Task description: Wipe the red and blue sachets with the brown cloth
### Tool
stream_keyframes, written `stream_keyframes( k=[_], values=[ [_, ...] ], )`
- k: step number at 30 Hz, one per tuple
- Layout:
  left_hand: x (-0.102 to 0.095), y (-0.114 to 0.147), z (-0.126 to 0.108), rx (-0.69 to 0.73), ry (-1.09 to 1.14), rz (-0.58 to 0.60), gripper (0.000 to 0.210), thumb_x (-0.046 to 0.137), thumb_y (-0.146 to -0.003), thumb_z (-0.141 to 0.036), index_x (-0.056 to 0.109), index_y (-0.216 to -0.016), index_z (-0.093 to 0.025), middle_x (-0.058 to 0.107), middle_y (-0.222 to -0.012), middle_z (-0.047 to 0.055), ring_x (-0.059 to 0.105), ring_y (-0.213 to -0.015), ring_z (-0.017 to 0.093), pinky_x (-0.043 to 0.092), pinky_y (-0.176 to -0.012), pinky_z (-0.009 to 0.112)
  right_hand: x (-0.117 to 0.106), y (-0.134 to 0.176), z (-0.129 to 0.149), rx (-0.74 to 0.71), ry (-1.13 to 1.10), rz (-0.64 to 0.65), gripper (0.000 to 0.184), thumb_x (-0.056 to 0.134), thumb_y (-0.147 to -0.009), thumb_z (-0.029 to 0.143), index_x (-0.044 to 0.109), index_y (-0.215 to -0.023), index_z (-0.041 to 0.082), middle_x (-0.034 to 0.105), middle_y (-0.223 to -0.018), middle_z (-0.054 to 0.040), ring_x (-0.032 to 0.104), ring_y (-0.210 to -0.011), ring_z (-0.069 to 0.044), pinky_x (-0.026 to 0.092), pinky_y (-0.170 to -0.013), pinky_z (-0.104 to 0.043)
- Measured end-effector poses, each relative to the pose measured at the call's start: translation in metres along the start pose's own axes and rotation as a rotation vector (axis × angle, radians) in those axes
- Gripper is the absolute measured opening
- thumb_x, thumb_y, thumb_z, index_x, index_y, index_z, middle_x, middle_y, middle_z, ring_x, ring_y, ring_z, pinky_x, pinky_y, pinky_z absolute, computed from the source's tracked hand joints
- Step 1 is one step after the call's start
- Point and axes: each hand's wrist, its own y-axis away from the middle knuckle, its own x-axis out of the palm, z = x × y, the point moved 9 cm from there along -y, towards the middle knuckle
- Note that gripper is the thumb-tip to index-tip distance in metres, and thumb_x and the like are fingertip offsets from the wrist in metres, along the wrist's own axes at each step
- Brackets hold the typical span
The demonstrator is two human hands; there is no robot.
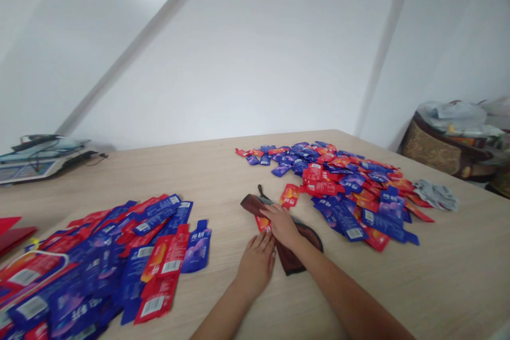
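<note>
A dark brown piece of fabric with black edging (pixel 292 258) lies bent on the table, a small black loop at its far end. Its exact kind is unclear. My right hand (pixel 281 226) is closed over the middle of it, fingers pointing left. A red sachet (pixel 262 222) shows partly between the fabric and my fingers; the rest of it is covered. My left hand (pixel 257 265) lies flat just below, fingers stretched out, with the fingertips at the sachet's lower edge. Another red-orange sachet (pixel 290 195) lies just beyond my right hand.
A heap of red and blue sachets (pixel 99 255) spreads across the left, another pile (pixel 353 180) across the right. Grey crumpled cloth (pixel 436 194) lies at the right pile's edge. A flat device with items on top (pixel 43 162) stands back left. A patterned armchair (pixel 430 143) holds bags.
</note>
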Motion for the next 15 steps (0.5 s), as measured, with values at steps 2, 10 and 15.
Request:
stream_keyframes(
  k=[2,10,15],
  values=[
    [-0.002,0.000,-0.001,-0.007,0.007,-0.021,0.041,0.037,-0.089,-0.022,0.049,-0.128,-0.018,0.049,-0.135,0.008,0.041,-0.127,0.023,0.033,-0.105,0.043,0.005,0.002,0.003,-0.001,-0.081,0.043,0.053,0.039,-0.069,0.004,0.067,-0.108,0.025,0.063,-0.117,-0.0032,0.049,-0.108,-0.020,0.035,-0.094,-0.036],
    [-0.027,-0.007,0.006,0.030,0.352,-0.105,0.033,0.037,-0.077,-0.005,0.063,-0.089,-0.023,0.066,-0.096,0.004,0.057,-0.096,0.017,0.045,-0.086,0.032,-0.002,0.022,-0.050,0.357,-0.732,-0.126,0.031,0.040,-0.056,0.018,0.070,-0.055,0.022,0.067,-0.058,-0.0028,0.059,-0.061,-0.020,0.045,-0.065,-0.032],
    [-0.029,-0.041,0.020,0.051,0.260,-0.092,0.038,0.043,-0.071,-0.003,0.060,-0.101,-0.019,0.060,-0.112,0.007,0.051,-0.108,0.020,0.040,-0.093,0.035,-0.019,0.035,-0.078,0.518,-1.083,-0.402,0.032,0.043,-0.054,0.027,0.070,-0.065,0.015,0.056,-0.045,0.0010,0.045,-0.040,-0.014,0.035,-0.043,-0.025]
  ],
)
